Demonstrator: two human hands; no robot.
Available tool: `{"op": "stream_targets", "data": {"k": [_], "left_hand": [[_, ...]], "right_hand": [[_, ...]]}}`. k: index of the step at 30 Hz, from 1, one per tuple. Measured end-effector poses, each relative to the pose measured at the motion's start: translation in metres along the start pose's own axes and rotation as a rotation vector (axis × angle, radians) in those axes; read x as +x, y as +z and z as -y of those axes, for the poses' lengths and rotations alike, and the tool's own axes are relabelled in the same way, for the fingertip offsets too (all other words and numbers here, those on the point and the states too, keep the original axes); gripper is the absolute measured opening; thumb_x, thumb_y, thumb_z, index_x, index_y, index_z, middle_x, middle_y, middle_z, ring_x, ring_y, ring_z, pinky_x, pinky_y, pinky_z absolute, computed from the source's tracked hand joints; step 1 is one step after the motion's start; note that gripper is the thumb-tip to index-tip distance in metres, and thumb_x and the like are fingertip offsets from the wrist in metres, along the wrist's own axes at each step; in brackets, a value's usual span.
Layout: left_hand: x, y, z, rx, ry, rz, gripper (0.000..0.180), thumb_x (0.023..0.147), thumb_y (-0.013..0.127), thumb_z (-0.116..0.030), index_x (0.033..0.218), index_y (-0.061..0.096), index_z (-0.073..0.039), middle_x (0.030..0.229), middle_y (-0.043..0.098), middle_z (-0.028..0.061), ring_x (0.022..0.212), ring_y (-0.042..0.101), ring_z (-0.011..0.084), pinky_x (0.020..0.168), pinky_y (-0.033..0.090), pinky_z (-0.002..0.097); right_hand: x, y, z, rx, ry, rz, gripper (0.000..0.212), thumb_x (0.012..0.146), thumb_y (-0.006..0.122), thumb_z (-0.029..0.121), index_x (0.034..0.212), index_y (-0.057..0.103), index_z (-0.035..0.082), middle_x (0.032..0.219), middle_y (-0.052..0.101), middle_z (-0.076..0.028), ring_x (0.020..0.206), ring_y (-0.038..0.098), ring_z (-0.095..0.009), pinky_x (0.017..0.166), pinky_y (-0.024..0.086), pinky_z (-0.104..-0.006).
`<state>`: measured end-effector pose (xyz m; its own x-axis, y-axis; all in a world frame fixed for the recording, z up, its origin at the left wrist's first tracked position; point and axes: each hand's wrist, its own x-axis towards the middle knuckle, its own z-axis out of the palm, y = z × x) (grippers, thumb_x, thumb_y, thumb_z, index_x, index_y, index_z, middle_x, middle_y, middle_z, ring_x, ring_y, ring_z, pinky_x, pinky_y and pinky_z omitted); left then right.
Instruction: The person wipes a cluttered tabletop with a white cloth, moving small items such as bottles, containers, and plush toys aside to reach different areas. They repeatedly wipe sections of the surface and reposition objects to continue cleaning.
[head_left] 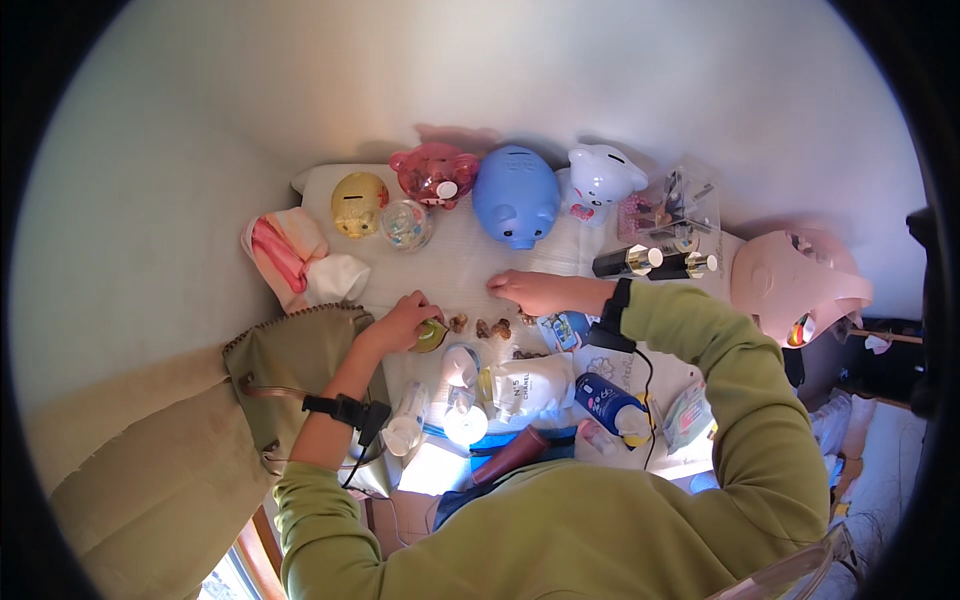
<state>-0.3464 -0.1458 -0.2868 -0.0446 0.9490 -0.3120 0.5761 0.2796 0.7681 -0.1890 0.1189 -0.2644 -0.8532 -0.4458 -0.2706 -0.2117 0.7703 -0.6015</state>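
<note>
My left hand (405, 322) rests with its fingers curled over the edge of a small round green container (430, 336) on the white-covered table. My right hand (530, 290) reaches in from the right. Its fingers are bent together low over the table, and anything between them is too small to make out. Between and below the hands lie several small brown clumps, one of them (458, 323) beside the green container. Close under my right wrist is a blue picture-printed packet (566, 331).
Along the wall stand a yellow piggy bank (358, 205), a red one (432, 172), a blue one (516, 195) and a white figure (604, 175). Black bottles (625, 262), a clear organizer (690, 205) and a pink bin (795, 275) are right; an olive bag (300, 365) is left.
</note>
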Motion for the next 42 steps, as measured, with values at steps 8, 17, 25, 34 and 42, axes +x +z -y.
{"op": "stream_targets", "data": {"k": [8, 17, 25, 34, 42], "left_hand": [[0.004, 0.002, 0.008, 0.062, 0.013, 0.017, 0.046, 0.073, 0.053, 0.011, 0.107, 0.063, -0.018, 0.104, 0.047, 0.0133, 0.100, 0.048, 0.0344, 0.091, 0.041, 0.0410], [0.005, 0.008, 0.013, 0.059, 0.000, 0.004, 0.045, 0.075, 0.053, 0.006, 0.107, 0.064, -0.023, 0.107, 0.048, 0.0121, 0.101, 0.048, 0.0354, 0.091, 0.042, 0.0420], [0.009, 0.006, 0.011, 0.070, 0.000, 0.010, 0.046, 0.073, 0.051, 0.009, 0.106, 0.064, -0.020, 0.104, 0.047, 0.0137, 0.098, 0.047, 0.0355, 0.090, 0.041, 0.0410], [0.007, 0.006, 0.013, 0.044, 0.010, 0.003, 0.046, 0.073, 0.052, 0.008, 0.106, 0.063, -0.021, 0.104, 0.046, 0.0132, 0.100, 0.047, 0.0348, 0.091, 0.040, 0.0406], [0.010, 0.005, 0.015, 0.070, 0.013, 0.026, 0.044, 0.075, 0.052, 0.005, 0.107, 0.063, -0.023, 0.106, 0.047, 0.0130, 0.100, 0.048, 0.0355, 0.090, 0.042, 0.0418]], "right_hand": [[0.074, -0.014, 0.003, 0.142, -0.218, -0.164, 0.054, 0.070, 0.055, -0.010, 0.124, 0.054, -0.005, 0.137, 0.046, -0.019, 0.126, 0.044, -0.036, 0.105, 0.039, -0.0393], [0.012, -0.012, -0.009, -0.068, -0.281, 0.229, 0.048, 0.078, 0.051, -0.006, 0.126, 0.051, -0.004, 0.134, 0.048, -0.019, 0.125, 0.045, -0.035, 0.104, 0.041, -0.0393], [0.031, -0.016, -0.020, -0.082, -0.070, -0.103, 0.047, 0.074, 0.048, -0.011, 0.121, 0.051, -0.010, 0.133, 0.047, -0.022, 0.123, 0.047, -0.035, 0.105, 0.039, -0.0377], [-0.019, -0.009, -0.001, 0.094, -0.192, 0.240, 0.052, 0.070, 0.052, -0.014, 0.121, 0.049, -0.007, 0.133, 0.047, -0.020, 0.123, 0.047, -0.036, 0.104, 0.040, -0.0383], [-0.003, -0.003, -0.003, 0.026, -0.020, -0.032, 0.064, 0.072, 0.047, -0.016, 0.135, 0.042, -0.003, 0.147, 0.034, -0.019, 0.135, 0.036, -0.032, 0.109, 0.036, -0.0379]]}}
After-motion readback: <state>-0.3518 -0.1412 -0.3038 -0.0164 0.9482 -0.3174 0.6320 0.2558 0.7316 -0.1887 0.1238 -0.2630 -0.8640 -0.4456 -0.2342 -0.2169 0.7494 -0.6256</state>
